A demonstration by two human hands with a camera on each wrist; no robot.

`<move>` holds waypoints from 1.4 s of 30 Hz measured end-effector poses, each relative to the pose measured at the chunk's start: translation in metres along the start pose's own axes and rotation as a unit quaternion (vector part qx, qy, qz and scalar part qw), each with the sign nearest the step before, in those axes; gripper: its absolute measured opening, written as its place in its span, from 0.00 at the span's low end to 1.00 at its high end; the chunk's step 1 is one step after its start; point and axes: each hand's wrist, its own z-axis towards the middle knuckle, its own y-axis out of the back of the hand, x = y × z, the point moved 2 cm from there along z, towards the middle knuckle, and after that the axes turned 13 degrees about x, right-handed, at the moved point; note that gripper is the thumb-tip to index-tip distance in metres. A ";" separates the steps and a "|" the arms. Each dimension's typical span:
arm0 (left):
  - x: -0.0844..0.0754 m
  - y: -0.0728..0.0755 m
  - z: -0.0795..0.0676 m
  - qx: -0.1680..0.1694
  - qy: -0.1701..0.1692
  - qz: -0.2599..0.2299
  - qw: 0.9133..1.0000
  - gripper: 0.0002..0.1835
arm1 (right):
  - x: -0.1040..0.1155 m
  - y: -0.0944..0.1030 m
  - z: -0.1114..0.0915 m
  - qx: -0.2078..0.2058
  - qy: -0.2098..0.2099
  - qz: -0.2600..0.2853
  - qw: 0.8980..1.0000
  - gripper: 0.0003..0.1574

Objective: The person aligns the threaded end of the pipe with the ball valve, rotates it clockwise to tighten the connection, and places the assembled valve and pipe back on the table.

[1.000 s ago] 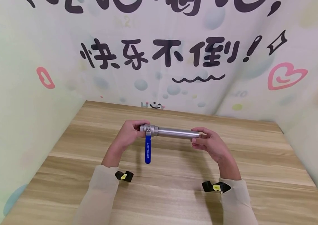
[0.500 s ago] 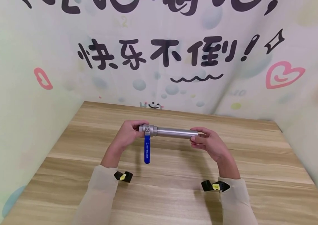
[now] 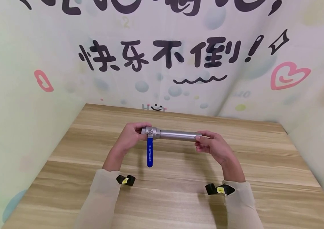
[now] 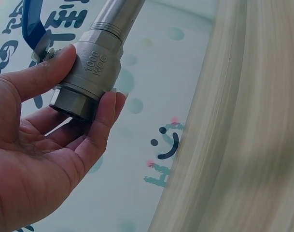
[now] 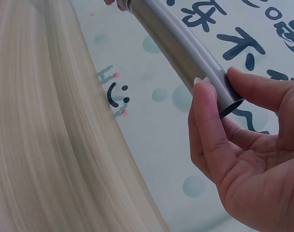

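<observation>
A steel ball valve [image 4: 96,65] with a blue lever handle [image 3: 150,152] is joined to a plain metal pipe [image 3: 177,135]; a few threads show at the joint in the left wrist view. My left hand [image 3: 130,137] grips the valve body, thumb on one side and fingers on the other, near its open hex end. At the opposite end, my right hand [image 3: 214,145] pinches the pipe close to its open rim between thumb and fingers. Valve and pipe are held roughly level above the wooden table [image 3: 162,197], and the lever points toward me.
Behind the table hangs a printed cloth backdrop [image 3: 162,86] with dark lettering, and similar cloth stands at both sides. A black camera mount [image 3: 126,180] sits on the left wrist and another camera mount [image 3: 220,190] on the right.
My right thumb and fingers have shifted slightly on the pipe's end. The left hand keeps its grip on the valve, and the lever's direction looks the same.
</observation>
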 end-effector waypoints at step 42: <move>0.002 0.002 0.000 -0.001 -0.009 0.008 1.000 0.22 | 0.000 -0.003 0.001 0.000 0.002 0.008 1.000 0.30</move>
